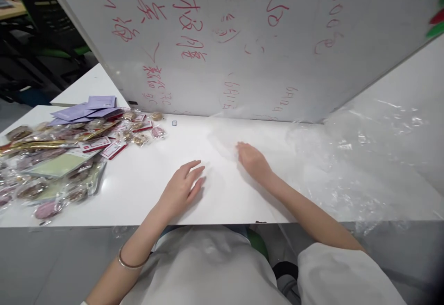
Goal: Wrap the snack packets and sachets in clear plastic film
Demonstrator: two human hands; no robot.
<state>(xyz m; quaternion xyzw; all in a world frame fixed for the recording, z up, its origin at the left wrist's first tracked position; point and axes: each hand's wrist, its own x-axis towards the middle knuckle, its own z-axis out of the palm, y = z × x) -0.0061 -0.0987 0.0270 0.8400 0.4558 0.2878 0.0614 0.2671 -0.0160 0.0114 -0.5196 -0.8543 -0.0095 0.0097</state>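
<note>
My left hand [181, 187] has its grip apart over the table [138, 189]; my right hand [255, 162] seems pinched together on clear film [222, 139] near the whiteboard [208, 88]. Being thin and slick, it could slip if that pinch slackens.

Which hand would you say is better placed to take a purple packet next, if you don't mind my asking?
Probably the left hand: it is nearer the purple packets and looks open. The right hand is farther away, towards the heap of clear plastic.
</note>
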